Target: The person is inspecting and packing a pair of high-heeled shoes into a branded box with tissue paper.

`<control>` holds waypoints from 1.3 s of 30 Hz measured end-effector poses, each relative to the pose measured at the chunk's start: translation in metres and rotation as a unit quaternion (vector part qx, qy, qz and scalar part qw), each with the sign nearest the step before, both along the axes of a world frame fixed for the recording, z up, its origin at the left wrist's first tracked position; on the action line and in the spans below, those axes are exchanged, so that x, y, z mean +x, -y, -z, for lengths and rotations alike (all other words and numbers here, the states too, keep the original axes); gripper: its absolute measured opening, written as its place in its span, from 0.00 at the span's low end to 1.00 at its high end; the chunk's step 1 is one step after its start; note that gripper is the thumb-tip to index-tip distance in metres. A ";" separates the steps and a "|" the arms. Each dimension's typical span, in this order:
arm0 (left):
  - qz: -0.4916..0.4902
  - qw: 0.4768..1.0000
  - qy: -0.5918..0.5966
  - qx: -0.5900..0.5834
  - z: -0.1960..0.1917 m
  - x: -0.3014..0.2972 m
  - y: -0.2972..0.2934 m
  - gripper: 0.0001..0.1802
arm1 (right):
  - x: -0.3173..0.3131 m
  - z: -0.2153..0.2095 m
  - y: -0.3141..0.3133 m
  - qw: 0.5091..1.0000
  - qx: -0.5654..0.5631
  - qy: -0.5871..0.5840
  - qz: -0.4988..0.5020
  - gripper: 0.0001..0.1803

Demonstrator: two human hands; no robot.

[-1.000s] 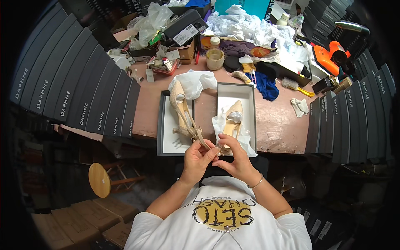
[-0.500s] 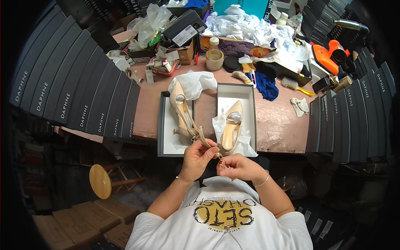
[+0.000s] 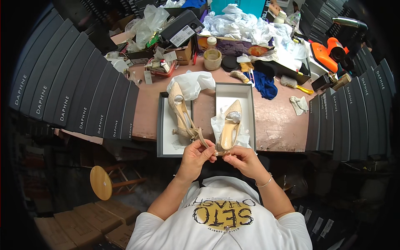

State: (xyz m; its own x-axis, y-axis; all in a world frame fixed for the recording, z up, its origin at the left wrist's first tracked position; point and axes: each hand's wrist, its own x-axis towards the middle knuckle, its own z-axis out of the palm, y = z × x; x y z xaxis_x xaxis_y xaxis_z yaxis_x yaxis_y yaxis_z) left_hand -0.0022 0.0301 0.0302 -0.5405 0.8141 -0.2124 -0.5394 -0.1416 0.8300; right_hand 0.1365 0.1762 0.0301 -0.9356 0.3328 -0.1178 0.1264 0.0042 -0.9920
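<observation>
My left hand (image 3: 195, 158) pinches a thin beige shoe strap (image 3: 201, 136) that runs up to the left shoe (image 3: 180, 109), a beige pointed slingback heel with wadding in its toe. The fingertips of my right hand (image 3: 245, 161) are closed on a small shiny metal chain (image 3: 221, 153) at the strap's end; its details are partly hidden by the fingers. The left shoe lies over a grey shoebox half (image 3: 163, 121). A matching right shoe (image 3: 227, 131) rests toe away on white tissue (image 3: 246, 141) in the other box half (image 3: 252, 104).
Stacks of dark shoeboxes (image 3: 79, 79) stand left, and more boxes (image 3: 358, 112) right. White paper (image 3: 192, 82) lies beyond the left shoe. Behind are a jar (image 3: 212, 60), a blue cloth (image 3: 266, 85), a yellow-handled brush (image 3: 296, 84) and an orange tool (image 3: 324, 58). A stool (image 3: 101, 182) stands lower left.
My right hand has moved up and closer to the left fingertips. The chain, which hung loose below the fingers, is now drawn up between both hands. The shoes stay in place.
</observation>
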 end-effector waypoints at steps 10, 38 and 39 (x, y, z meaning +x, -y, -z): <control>0.238 0.955 0.175 -0.030 0.010 -0.016 0.004 0.07 | -0.006 -0.032 -0.018 0.945 0.295 -0.117 -0.078 0.13; -0.093 0.988 0.089 0.087 -0.004 -0.006 -0.009 0.07 | -0.002 -0.007 0.014 0.993 -0.078 -0.044 0.074 0.05; -0.075 0.988 0.088 0.098 -0.008 -0.006 -0.010 0.06 | -0.004 -0.008 0.013 0.982 -0.171 -0.049 0.060 0.05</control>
